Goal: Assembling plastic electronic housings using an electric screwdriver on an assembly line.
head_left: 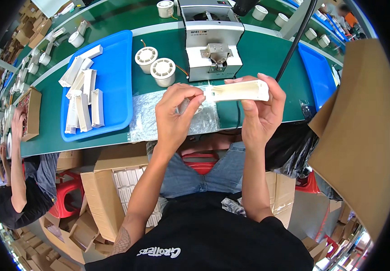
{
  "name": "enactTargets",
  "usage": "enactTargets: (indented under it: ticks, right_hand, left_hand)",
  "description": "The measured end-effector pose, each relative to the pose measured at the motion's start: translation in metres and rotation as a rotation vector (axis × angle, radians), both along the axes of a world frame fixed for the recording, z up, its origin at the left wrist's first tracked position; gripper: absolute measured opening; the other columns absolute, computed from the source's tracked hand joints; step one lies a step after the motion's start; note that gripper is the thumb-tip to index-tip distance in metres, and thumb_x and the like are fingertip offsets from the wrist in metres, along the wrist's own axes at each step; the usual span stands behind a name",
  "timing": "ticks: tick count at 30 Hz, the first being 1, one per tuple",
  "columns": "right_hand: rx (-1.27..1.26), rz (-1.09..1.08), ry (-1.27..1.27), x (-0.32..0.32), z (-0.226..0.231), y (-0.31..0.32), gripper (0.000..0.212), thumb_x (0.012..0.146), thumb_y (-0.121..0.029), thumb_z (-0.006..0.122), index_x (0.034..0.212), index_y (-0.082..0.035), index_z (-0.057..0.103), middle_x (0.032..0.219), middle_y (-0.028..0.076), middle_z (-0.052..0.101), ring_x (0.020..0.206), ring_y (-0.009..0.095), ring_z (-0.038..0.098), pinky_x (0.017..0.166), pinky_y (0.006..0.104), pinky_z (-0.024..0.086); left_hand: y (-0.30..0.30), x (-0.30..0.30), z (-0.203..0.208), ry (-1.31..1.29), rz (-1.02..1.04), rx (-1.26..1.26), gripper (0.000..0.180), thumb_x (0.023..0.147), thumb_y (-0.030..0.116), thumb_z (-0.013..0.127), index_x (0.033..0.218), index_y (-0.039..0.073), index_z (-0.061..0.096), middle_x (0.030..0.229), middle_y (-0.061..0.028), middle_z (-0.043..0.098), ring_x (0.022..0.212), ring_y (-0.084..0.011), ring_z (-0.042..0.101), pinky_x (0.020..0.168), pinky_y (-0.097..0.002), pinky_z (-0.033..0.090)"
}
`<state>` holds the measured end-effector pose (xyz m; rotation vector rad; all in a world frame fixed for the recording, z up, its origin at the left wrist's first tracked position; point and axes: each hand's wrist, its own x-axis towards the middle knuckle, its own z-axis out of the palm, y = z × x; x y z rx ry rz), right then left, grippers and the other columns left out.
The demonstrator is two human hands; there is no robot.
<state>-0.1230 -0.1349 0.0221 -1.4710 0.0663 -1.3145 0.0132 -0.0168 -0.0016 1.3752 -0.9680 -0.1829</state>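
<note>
In my right hand [262, 110], fingers and thumb grip a long white plastic trough-shaped housing [238, 91], its hollow side toward me. It is held level above the bench, in front of a small grey-and-white machine [213, 47]. My left hand [177, 110] is closed in a pinch right at the housing's left end; what sits between those fingertips is too small to make out. Beneath the hands lies a clear plastic sheet [147, 117]. Just beyond my left hand stand two round white vented parts [163, 72] with orange wires.
To the left, a blue tray [126, 90] holds several white housings [82, 110]. Another blue tray [317, 77] lies at the right, near a black cable [298, 36] and a large cardboard flap [353, 131]. A co-worker's arm [17, 158] reaches to a cardboard box [33, 113]. Beyond runs a green conveyor [109, 16].
</note>
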Motion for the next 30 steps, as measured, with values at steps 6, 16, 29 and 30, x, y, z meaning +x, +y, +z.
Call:
enactTargets:
  ticks: [6,16,29,30]
  right_hand:
    - [-0.053,0.131,0.012,0.006,-0.003,-0.008,0.054,0.097,0.006,0.073,0.144,0.003,0.049,0.123,0.023,0.07,0.116,0.034,0.073,0.101,0.0435,0.06]
    - [0.002,0.216,0.242,0.017,-0.015,-0.009,0.051,0.099,0.001,0.073,0.146,0.001,0.053,0.125,0.018,0.07,0.12,0.028,0.071,0.103,0.0405,0.058]
    - [-0.109,0.173,0.485,0.032,0.017,0.004,0.049,0.094,0.006,0.076,0.138,-0.001,0.058,0.125,0.012,0.073,0.118,0.021,0.072,0.104,0.0367,0.059]
    - [-0.167,0.191,0.436,0.036,0.013,0.001,0.049,0.092,0.005,0.078,0.137,-0.001,0.061,0.123,0.014,0.074,0.117,0.021,0.074,0.102,0.0371,0.06]
  left_hand:
    - [0.002,0.006,-0.012,-0.052,0.006,-0.048,0.012,0.09,-0.003,0.078,0.101,0.0,0.075,0.097,-0.0105,0.073,0.094,-0.0221,0.069,0.084,-0.0335,0.053]
    - [0.017,0.003,-0.005,-0.026,0.001,0.072,0.036,0.084,0.005,0.086,0.119,0.003,0.077,0.139,-0.016,0.057,0.116,-0.0286,0.066,0.096,-0.0358,0.054]
    - [0.024,0.009,-0.005,0.024,-0.011,0.175,0.075,0.077,0.005,0.091,0.145,0.008,0.06,0.135,-0.0109,0.068,0.124,-0.0264,0.066,0.107,-0.0387,0.05]
    - [0.023,0.009,-0.006,0.03,-0.008,0.174,0.075,0.077,0.005,0.091,0.145,0.008,0.06,0.135,-0.0109,0.068,0.124,-0.0264,0.066,0.107,-0.0387,0.05]
